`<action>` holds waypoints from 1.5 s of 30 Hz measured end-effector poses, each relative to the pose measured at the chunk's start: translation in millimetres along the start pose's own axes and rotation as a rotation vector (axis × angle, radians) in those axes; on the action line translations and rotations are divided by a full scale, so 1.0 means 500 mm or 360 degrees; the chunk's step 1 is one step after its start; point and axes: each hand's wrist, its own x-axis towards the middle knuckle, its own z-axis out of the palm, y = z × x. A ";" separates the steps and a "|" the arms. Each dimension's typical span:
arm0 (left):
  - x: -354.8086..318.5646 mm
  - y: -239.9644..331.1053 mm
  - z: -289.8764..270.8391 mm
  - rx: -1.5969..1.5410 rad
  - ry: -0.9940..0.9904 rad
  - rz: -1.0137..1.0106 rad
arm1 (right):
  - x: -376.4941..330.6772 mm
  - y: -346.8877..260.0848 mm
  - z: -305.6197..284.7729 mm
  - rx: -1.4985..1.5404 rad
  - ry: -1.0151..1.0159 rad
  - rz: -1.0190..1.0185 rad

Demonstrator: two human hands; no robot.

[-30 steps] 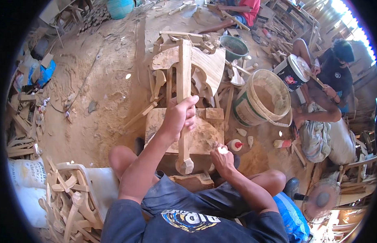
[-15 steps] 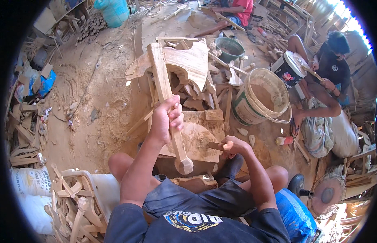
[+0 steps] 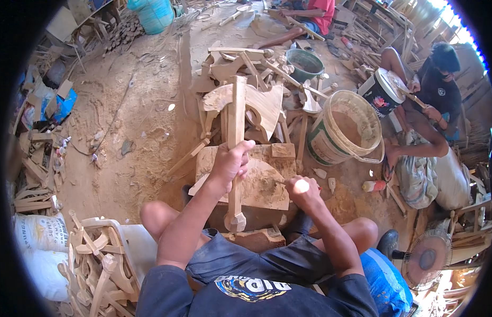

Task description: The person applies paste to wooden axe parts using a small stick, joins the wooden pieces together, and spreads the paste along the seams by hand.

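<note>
My left hand (image 3: 231, 165) is wrapped around the handle of a wooden axe (image 3: 236, 119), a pale carved piece with a wide curved head and a faceted knob at the near end. It stands nearly straight up and down in view, over a wooden work block (image 3: 217, 153) between my knees. My right hand (image 3: 304, 191) is closed on a short flat-ended tool (image 3: 281, 182), whose tip points left over the block; its exact kind is not clear. A bright spot of light falls on that hand. The tool is apart from the axe.
Beyond the block lies a pile of cut wooden pieces (image 3: 219, 68). A large bucket (image 3: 320, 138) and a green basin (image 3: 309, 74) stand right of it. One co-worker (image 3: 439, 100) sits at the right, another farther back. At lower left is a container of carved parts (image 3: 132, 238); a fan (image 3: 426, 259) is lower right.
The axe has come lower and turned more upright, its head swinging right and nearer me. My right hand has turned, so less of the flat tool shows.
</note>
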 end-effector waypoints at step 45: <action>-0.006 0.032 0.005 -0.0097 0.0044 0.0134 | -0.035 -0.101 0.065 -0.0559 0.0287 -0.0369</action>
